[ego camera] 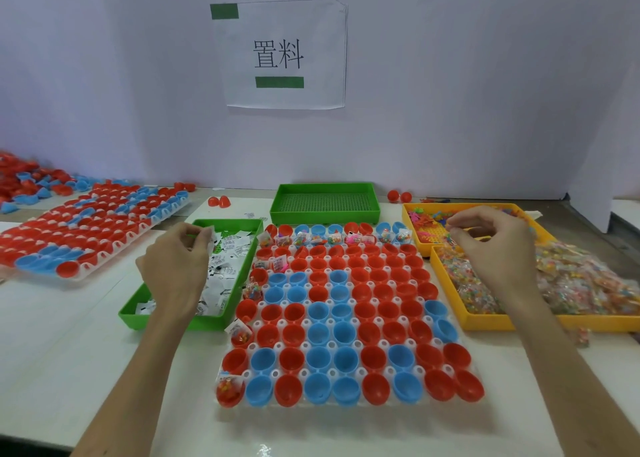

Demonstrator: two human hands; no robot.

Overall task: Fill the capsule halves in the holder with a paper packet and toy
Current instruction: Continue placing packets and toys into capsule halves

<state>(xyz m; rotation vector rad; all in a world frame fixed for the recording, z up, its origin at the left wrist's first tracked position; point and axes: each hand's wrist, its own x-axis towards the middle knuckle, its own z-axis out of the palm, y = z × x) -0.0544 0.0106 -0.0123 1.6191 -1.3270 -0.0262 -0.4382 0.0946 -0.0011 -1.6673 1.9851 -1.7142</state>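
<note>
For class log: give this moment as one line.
left hand: pinches packet | right hand: curled over yellow tray, hold unclear | holder: mostly unfilled

We log bare table left of and in front of the holder. It is hemmed in elsewhere: packet tray just left, yellow trays just right, empty green tray behind.

White paper sign with two printed characters and two green bars, on wall. Empty green perforated tray on surface, beyond and between left fingers and right fingers. Second holder, loaded red and blue, left of left fingers. Loose shell pile farther left, at the back.
</note>
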